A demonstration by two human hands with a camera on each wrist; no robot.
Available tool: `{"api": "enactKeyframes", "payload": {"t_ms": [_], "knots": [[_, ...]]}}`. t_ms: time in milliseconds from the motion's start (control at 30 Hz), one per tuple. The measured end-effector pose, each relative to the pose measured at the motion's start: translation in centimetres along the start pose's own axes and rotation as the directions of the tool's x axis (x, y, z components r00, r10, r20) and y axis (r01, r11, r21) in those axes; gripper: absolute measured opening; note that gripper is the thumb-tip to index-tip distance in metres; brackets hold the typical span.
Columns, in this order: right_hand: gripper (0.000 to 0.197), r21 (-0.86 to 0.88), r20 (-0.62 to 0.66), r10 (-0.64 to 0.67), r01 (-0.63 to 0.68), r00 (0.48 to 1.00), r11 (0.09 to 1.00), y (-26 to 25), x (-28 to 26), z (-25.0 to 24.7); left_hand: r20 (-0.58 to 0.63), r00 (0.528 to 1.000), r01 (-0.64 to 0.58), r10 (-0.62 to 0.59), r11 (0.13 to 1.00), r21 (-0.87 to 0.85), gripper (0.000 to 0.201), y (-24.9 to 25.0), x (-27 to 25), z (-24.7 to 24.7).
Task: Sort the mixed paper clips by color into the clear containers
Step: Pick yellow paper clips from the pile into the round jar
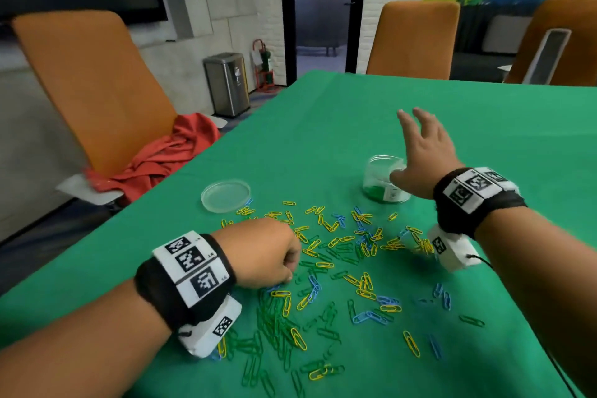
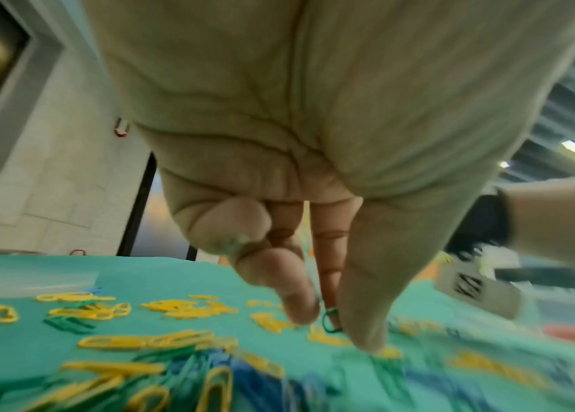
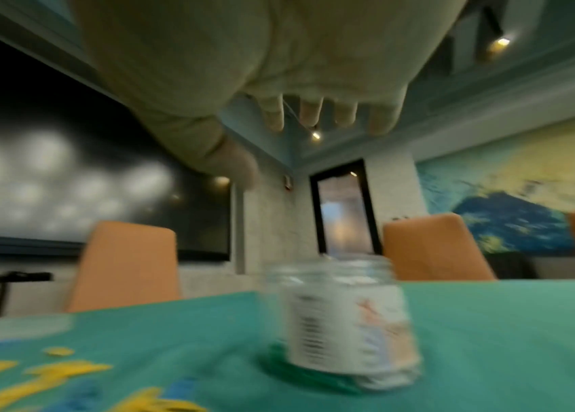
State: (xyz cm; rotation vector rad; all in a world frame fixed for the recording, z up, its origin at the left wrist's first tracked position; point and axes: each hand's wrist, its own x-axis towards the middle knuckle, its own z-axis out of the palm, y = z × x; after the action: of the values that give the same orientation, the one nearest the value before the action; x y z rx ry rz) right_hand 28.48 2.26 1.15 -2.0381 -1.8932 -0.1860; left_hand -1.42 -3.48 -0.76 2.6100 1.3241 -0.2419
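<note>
Paper clips (image 1: 336, 268) are lying mixed across the green worktop (image 1: 323, 126). Left hand (image 1: 263, 252) is pinching a green clip (image 2: 331, 320); right hand (image 1: 420, 152) is hovering released over the jar (image 1: 384, 179) at 1 o'clock. Advice: lift singly, avoid snagging neighbours.

Two hands were seen, the left hand (image 1: 265, 252) and the right hand (image 1: 423, 155). One clear jar (image 1: 384, 181) and one clear lid (image 1: 225, 195) were counted on the one desk (image 1: 355, 113). The paper clips (image 1: 339, 268) were too many to be counted; three colours were noted, namely yellow, green and blue. Three orange chairs (image 1: 93, 87) and one bin (image 1: 227, 84) were counted.
</note>
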Motion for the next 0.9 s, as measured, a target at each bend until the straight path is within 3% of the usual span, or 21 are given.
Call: {"api": "enactKeyframes", "payload": {"t_ms": [67,100,167,200,267,400,567,700,800,900], "knots": [[0.063,0.049,-0.184,-0.153,0.165,0.971,0.985,-2.3,-2.0,-1.5,-0.076,0.997,0.014,-0.021,0.996,-0.088,0.008,-0.8,-0.4,-0.5],[0.042,0.09,-0.143,-0.216,0.23,0.966,0.969,-3.5,-3.1,-2.0,-0.11,0.993,0.025,-0.042,0.988,-0.155,0.008,-1.2,-0.6,-0.7],[0.014,0.093,0.206,-0.299,0.286,0.932,0.954,-5.7,-5.3,-2.1,-0.138,0.986,0.045,-0.093,0.948,-0.316,0.007,-1.9,-1.2,-1.0],[0.007,0.062,0.377,-0.314,0.315,0.871,0.947,-6.7,-6.1,-1.7,-0.128,0.985,0.06,-0.117,0.922,-0.384,0.01,-2.0,-1.4,-1.0],[0.006,0.022,0.536,-0.317,0.362,0.782,0.932,-7.9,-7.2,-0.7,-0.084,0.984,0.099,-0.157,0.872,-0.479,0.015,-2.1,-2.0,-1.0],[0.025,-0.121,0.569,-0.278,0.413,0.774,0.903,-8.9,-7.9,0.9,-0.039,0.981,0.138,-0.188,0.832,-0.537,0.021,-2.0,-3.3,-1.6],[0.01,-0.054,0.577,-0.281,0.378,0.767,0.924,-8.9,-8.0,1.3,0.083,0.995,0.071,-0.062,0.99,-0.12,0.02,-0.5,-5.5,-1.7],[0.013,-0.098,0.587,-0.322,0.46,0.742,0.882,-9.4,-8.5,1.4,0.137,0.99,0.029,-0.035,0.999,0.042,0.019,0.2,-7.4,-0.6],[0.014,-0.077,0.568,-0.301,0.414,0.766,0.907,-9.4,-8.5,1.4,0.125,0.991,0.031,-0.044,0.994,0.106,0.035,0.9,-8.2,0.6],[0.018,-0.069,0.577,-0.286,0.395,0.765,0.916,-9.4,-8.6,1.5,0.088,0.994,0.055,-0.071,0.984,0.168,0.039,1.6,-8.4,1.2]]}}
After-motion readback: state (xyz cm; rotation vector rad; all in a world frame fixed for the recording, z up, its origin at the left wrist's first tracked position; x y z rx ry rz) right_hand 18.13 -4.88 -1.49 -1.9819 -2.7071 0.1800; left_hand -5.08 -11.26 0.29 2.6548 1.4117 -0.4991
